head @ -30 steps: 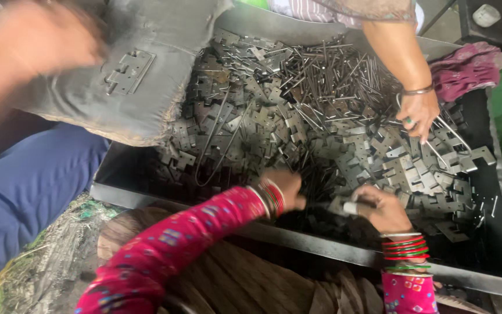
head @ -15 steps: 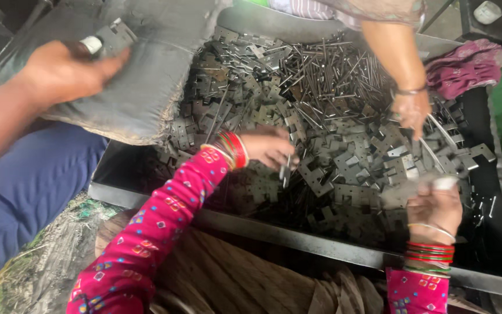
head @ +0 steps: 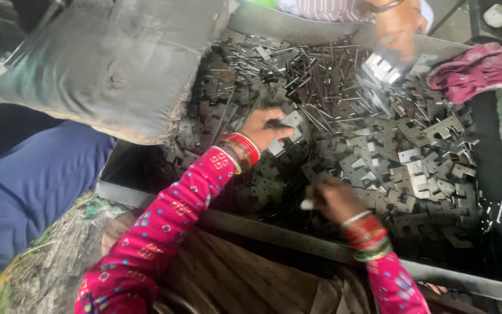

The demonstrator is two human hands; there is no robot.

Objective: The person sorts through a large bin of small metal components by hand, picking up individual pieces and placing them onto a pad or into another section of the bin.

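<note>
A person's two hands sorted through a heap of flat stamped metal plates in a dark tray.

The left hand (head: 265, 129) pinched one grey metal plate (head: 289, 123) between thumb and fingers (head: 280, 132), lifted just above the middle of the heap of plates (head: 413, 157). Thin, stiff and light, the plate probably had sharp punched edges, so it seemed best held by its flat faces near one end. The right hand (head: 335, 197), fingers curled narrow, rested low on the heap; whether it held a piece could not be told. Thin metal strips (head: 321, 75) lay tangled at the far side. The tray (head: 146, 195) edge ran in front, a grey sack (head: 111, 70) leaned at the left, a pink cloth (head: 474, 70) lay at the right, and another person's hand (head: 399, 29) reached in from the far side, blurred.
</note>
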